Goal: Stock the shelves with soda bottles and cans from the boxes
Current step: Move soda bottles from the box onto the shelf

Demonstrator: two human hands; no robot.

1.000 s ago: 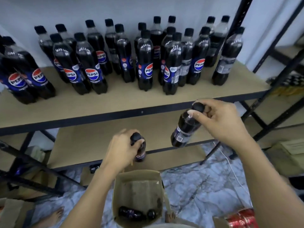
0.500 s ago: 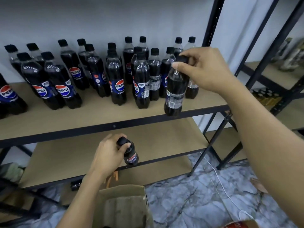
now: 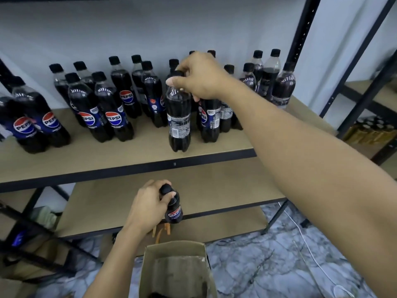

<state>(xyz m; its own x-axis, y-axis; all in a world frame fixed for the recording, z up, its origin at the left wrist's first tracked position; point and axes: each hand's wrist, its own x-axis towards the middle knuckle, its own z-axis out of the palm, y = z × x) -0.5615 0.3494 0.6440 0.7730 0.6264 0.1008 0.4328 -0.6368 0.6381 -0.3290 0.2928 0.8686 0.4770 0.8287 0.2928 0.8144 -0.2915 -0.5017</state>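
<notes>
Placing step, by the look of it: lowering a soda bottle [image 3: 179, 121] onto the top shelf [image 3: 129, 155], near the front edge, just ahead of the bottles already standing [image 3: 113, 108] there. Cannot tell whether touching the board yet or hanging just above it. To do well: bring down plumb, seat the whole base flat on the board before letting go, and keep well back from the lip. Slide rearward into the gap beside the neighbour on the right rather than leaving alone out front. Avoid knocking the close-packed row with knuckles or forearm, since likely to topple in a chain. Release upward, straight off the cap, without twisting. Held by the right hand [image 3: 199, 78]: closed from above over cap and neck, thumb and fingers curled round, forearm stretched across the shelf front. Lower down, gripped by the left hand [image 3: 148, 208]: a second bottle [image 3: 173, 208], fingers wrapped about cap and shoulder, label outward, hanging in front of the lower shelf [image 3: 214, 186] and above the open cardboard box [image 3: 176, 267] at the bottom of view. Worth holding that one steady and clear of the shelf edge until freeing the right hand, then following with the same set-down alongside.
</notes>
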